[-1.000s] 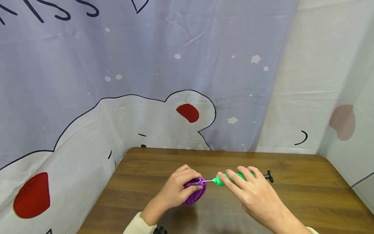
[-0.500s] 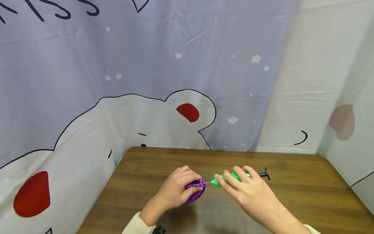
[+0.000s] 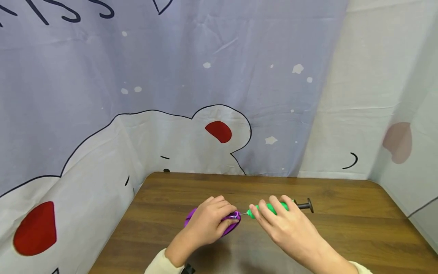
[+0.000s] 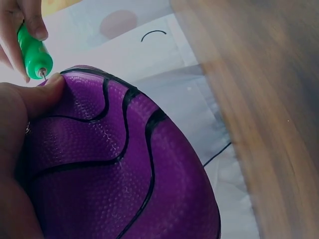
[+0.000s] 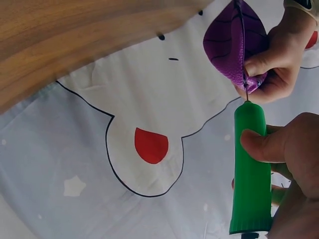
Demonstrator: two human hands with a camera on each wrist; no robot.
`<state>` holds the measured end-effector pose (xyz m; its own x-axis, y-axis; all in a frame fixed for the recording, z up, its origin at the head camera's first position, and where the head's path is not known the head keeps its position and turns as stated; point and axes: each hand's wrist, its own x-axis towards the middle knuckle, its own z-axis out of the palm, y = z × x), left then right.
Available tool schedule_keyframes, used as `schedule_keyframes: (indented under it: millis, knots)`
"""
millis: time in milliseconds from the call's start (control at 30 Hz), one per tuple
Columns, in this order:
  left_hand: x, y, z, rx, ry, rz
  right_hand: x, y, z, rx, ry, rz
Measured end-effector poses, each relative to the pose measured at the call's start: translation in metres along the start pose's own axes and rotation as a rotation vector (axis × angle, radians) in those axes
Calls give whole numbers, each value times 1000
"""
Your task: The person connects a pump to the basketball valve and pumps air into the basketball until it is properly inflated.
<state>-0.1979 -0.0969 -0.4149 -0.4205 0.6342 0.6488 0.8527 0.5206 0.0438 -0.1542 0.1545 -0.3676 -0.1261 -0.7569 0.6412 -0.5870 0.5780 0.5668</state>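
Observation:
My left hand (image 3: pixel 210 222) pinches the edge of a deflated purple ball (image 4: pixel 99 134) with black seam lines, thumb on the near side. The ball is folded and slack, partly hidden behind that hand in the head view. In my right hand (image 3: pixel 287 226) is a green hand pump (image 5: pixel 250 174), gripped around its barrel and lying nearly level. Its black plunger handle (image 3: pixel 309 205) sticks out to the right, pulled partway out. A thin metal needle (image 5: pixel 246 93) runs from the pump's nozzle to the ball's edge beside the left thumb, its tip hidden there.
Both hands are over a brown wood-grain table (image 3: pixel 342 220). Behind it hangs a pale cloth (image 3: pixel 273 95) with cartoon shapes, which reaches along the left and right sides too. A small black item (image 3: pixel 188 269) shows by the left cuff.
The right hand and pump have moved slightly left toward the ball, and less of the needle shows. The ball has turned, with part of it now showing left of the left hand.

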Motion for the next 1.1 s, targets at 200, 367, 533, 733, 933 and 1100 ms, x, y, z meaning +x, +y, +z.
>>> schedule_keyframes:
  millis: [200, 367, 533, 733, 933, 1100]
  knots:
    - [-1, 1, 1, 28, -22, -2, -1, -2, 2, 16, -19, 7]
    - [-2, 0, 3, 39, -10, 12, -4, -4, 5, 44, -42, 22]
    - [-2, 0, 3, 52, 0, 23, -6, -5, 6, 45, -75, 27]
    - [-3, 0, 4, 80, -4, 36, -8, -6, 8, 59, -104, 28]
    - [-4, -1, 5, 114, -1, 49, -13, -8, 10, 132, -151, 50]
    - [-2, -3, 2, 78, 40, 33, -15, -6, 6, 192, -161, 89]
